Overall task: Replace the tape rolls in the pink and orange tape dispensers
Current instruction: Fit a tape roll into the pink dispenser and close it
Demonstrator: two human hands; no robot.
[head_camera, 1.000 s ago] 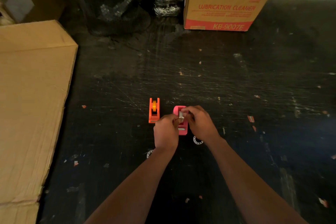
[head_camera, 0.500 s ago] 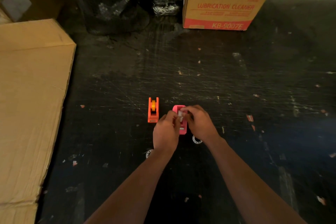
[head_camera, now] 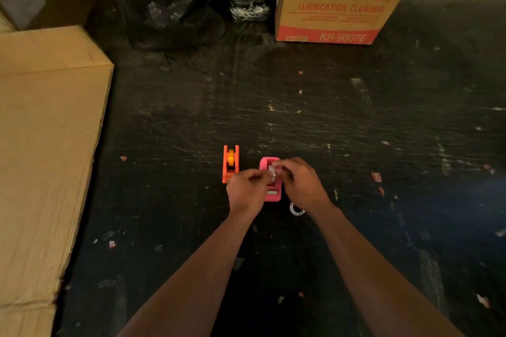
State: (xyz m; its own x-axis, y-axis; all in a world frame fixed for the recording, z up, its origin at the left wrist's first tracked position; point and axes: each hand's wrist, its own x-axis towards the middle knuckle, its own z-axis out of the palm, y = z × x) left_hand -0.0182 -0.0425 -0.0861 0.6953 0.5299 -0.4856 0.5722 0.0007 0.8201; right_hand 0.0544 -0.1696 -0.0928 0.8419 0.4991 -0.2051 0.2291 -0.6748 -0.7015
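The pink tape dispenser [head_camera: 269, 194] stands on the dark floor at the centre of the view, partly covered by both hands. My left hand [head_camera: 246, 189] and my right hand [head_camera: 299, 185] meet above it and pinch a small whitish tape roll [head_camera: 272, 171] held over its cradle. The orange tape dispenser [head_camera: 230, 163] stands just left of the pink one, upright, with an orange-yellow roll in it. A small white empty tape core [head_camera: 296, 209] lies on the floor just right of the pink dispenser, beside my right wrist.
A large flat cardboard box [head_camera: 46, 161] fills the left side. An open "LUBRICATION CLEANER" carton [head_camera: 336, 8] stands at the back right. Black wrapped bundles [head_camera: 175, 5] sit at the back centre. Small paper scraps litter the scratched black floor [head_camera: 328, 107].
Both hands stay over the pink dispenser with small finger movements on the white roll. The dispensers have not moved.
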